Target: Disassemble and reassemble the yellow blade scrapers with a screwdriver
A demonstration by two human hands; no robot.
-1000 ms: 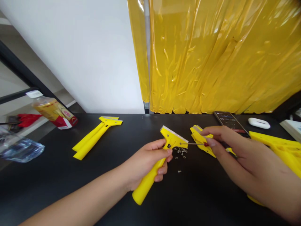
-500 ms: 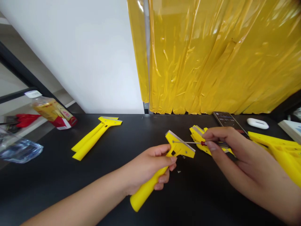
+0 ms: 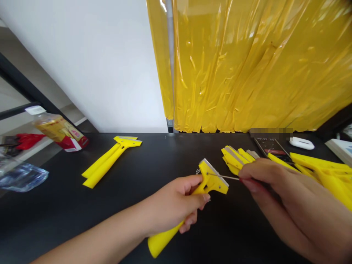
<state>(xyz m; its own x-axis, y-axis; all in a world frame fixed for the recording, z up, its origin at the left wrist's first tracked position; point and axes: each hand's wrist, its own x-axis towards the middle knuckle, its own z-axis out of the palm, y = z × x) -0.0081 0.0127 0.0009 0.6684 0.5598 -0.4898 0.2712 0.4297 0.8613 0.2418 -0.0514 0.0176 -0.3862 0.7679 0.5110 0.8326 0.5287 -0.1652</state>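
Observation:
My left hand is closed round the yellow handle of a scraper, whose wide head with a metal blade edge points up and right. Between the thumb and fingers of my right hand is a thin screwdriver; its handle is mostly hidden by the hand. The screwdriver's tip meets the screw at the upper left of the scraper head. A second screw shows nearer the head's lower right corner. Just behind my right hand lie several yellow scraper heads.
Two yellow scrapers lie side by side on the black table. At right are more yellow scraper handles, a phone and a white earbud case. A bottle and clear plastic bag are at left.
The scraper and my left hand have shifted slightly down and right. My right hand has turned and covers more of the screwdriver's handle, with the tip still at the same screw.

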